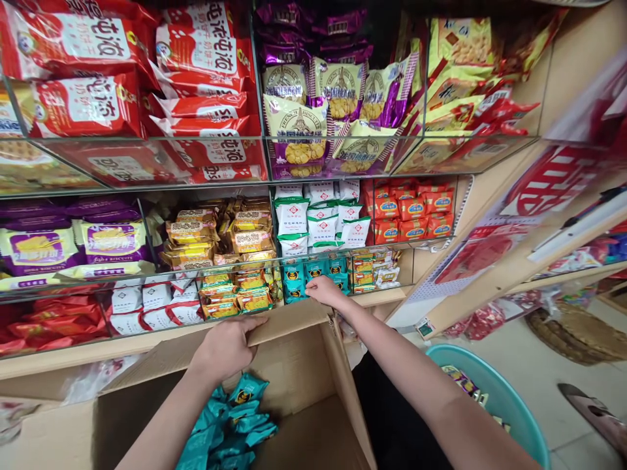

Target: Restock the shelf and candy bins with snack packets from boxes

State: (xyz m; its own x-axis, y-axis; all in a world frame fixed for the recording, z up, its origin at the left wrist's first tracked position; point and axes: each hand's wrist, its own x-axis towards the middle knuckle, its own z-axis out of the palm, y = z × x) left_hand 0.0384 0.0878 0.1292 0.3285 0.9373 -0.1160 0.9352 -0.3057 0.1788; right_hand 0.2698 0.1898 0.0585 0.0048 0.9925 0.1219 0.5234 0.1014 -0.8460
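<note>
The box (298, 375) is matt cardboard, packets (245, 411) glossy plastic.

Brown cardboard box (304, 369): near centre, open at the top, left flap spread outward.
Shiny teal plastic packets (240, 418) in the box: sealed, a round black-and-gold emblem showing, heaped loosely at mixed angles toward its left side.
Matching teal packets (294, 271) on the wooden shelf (385, 297): stacked in rows beyond the box's far edge, partly hidden.
</note>
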